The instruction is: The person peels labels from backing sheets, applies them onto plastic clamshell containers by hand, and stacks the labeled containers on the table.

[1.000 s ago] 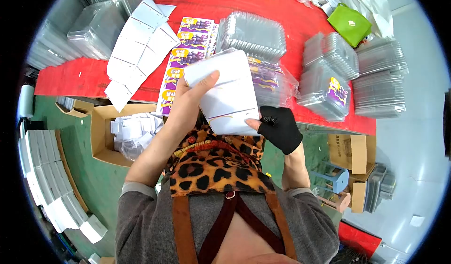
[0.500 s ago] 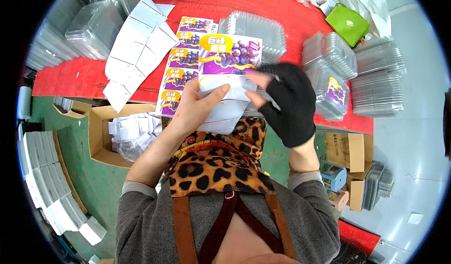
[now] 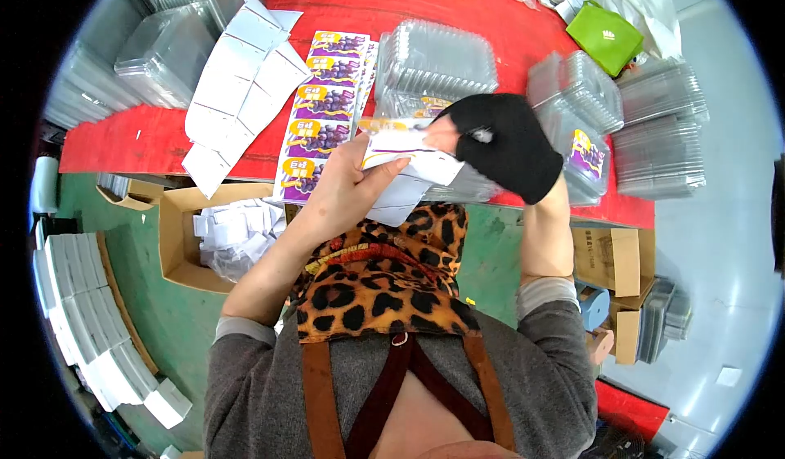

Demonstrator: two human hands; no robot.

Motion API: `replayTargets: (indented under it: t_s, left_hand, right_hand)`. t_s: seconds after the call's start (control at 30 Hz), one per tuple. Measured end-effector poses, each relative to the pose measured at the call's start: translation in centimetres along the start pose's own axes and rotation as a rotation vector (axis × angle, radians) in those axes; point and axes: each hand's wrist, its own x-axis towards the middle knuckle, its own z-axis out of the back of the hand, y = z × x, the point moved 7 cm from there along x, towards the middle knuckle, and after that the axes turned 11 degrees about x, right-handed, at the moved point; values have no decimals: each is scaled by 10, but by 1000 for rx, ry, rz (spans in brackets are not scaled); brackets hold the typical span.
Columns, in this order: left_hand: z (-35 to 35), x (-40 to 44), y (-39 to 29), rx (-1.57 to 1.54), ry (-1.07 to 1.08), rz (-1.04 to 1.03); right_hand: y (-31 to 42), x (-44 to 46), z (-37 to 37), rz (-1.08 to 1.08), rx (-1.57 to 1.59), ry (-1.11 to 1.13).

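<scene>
My bare left hand [image 3: 347,183] pinches the lower left part of a folded white label sheet [image 3: 401,195] in front of my apron. On the sheet's upper right edge close the fingers of my right hand [image 3: 503,144], which wears a black fingerless glove. A strip of orange and purple print shows along the sheet's top, partly blurred. Just behind my left hand, printed grape label sheets [image 3: 320,103] lie in a stack on the red table [image 3: 327,1]. Stacked clear plastic containers [image 3: 440,57] stand beyond the held sheet.
White backing sheets [image 3: 245,75] lie left of the labels. More clear container stacks [image 3: 168,50] stand at the far left and right. A green bag [image 3: 605,37] is at the back right. Below the table edge, a cardboard box [image 3: 176,242] holds white paper pieces.
The held sheet was turned from its white side to its grape print, and is now folded over lower down. My right hand has moved up from the sheet's lower corner to its top edge.
</scene>
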Motion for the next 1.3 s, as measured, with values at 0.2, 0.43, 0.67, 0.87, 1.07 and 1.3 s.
replayTargets:
  t_s: [0.2,0.43,0.67,0.87,1.07,1.3]
  left_hand:
    - [17,-5,26,-621,-246,258]
    - [6,-24,52,-1215,-459,501]
    - [-14,-45,44,-1462,-208,501]
    - [-19,-43,15,-752,-124,536]
    - [-41,-32,-32,-297,39,412]
    - [-32,6,-22,-1317,25,549]
  right_hand:
    - [-31,-77,101,-175,384,-982]
    - [-50,-191,81,-200,427,-1186]
    - [-46,-270,41,-298,458,-1285]
    - [-34,-278,3,-345,334,-1121]
    - [-38,-275,-19,-373,543,-1008]
    - [-16,-242,-24,-239,210,-643]
